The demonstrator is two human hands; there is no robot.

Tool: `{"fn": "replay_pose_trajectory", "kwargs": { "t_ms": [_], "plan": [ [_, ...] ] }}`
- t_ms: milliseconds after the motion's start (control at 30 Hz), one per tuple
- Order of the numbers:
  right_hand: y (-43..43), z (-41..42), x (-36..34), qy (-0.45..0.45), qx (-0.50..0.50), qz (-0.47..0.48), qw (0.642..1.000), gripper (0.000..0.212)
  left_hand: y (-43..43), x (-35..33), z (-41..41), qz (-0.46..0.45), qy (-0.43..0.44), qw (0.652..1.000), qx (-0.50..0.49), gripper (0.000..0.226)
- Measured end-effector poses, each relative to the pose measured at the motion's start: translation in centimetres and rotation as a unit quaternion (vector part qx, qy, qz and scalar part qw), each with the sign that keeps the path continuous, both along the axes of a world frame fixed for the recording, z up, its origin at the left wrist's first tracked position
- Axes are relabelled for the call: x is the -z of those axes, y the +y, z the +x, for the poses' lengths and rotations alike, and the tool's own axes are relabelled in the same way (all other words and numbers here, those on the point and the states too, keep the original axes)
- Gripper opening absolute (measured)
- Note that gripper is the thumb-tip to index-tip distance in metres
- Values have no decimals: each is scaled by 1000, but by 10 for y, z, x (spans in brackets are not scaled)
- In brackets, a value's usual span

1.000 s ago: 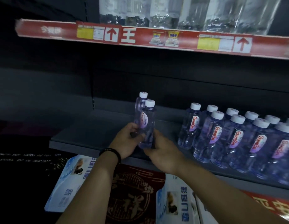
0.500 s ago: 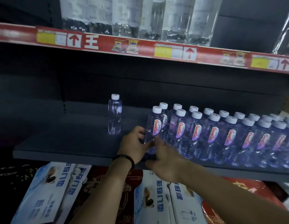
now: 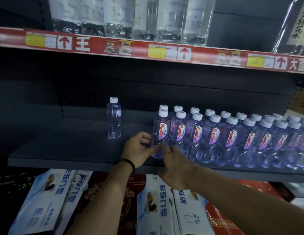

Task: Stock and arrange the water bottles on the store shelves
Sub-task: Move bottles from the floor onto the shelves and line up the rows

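Two rows of clear water bottles with white caps and red-lettered labels fill the right part of the dark shelf. At the left end of the front row stands one bottle. My left hand curls round its lower part from the left. Fingertips of my right hand touch its base from the front right, fingers fairly straight. A lone bottle stands apart farther left, its label turned away.
Above runs a red shelf edge with price tags, and large clear bottles stand on it. Below the shelf lie blue-and-white cartons and a red box. The shelf's left part is bare.
Both hands carried two bottles a second ago. One now stands alone at the left; the other has been moved right to the end of the front row, both hands still at it.
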State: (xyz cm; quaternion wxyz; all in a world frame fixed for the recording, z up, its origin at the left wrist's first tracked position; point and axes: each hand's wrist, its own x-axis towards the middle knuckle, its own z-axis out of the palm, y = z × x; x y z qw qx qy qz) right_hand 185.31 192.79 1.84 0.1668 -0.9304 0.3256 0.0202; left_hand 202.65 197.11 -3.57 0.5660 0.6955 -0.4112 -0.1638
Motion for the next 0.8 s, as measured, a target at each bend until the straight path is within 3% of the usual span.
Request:
{"fn": "replay_pose_trajectory", "kwargs": {
  "t_ms": [167, 300, 433, 567, 667, 800],
  "plan": [
    [6, 1, 0, 32, -11, -30, 999, 89, -3, -1, -6, -1, -14, 1000, -5, 44],
    [12, 6, -3, 20, -20, -43, 999, 80, 2, -2, 6, 7, 26, 999, 21, 42],
    [20, 23, -4, -25, -64, -41, 997, 75, 13, 1, 40, -35, 8, 987, -156, 25],
    [21, 57, 2, -44, -93, -22, 994, 74, 23, 9, 75, -57, -31, 948, -312, 47],
    [19, 84, 6, -53, -93, -9, 994, 78, 17, 17, 92, 8, -29, 953, -300, 67],
    [19, 116, 11, -55, -89, 4, 994, 73, -2, 20, 109, -1, -24, 962, -272, 80]
  ]
}}
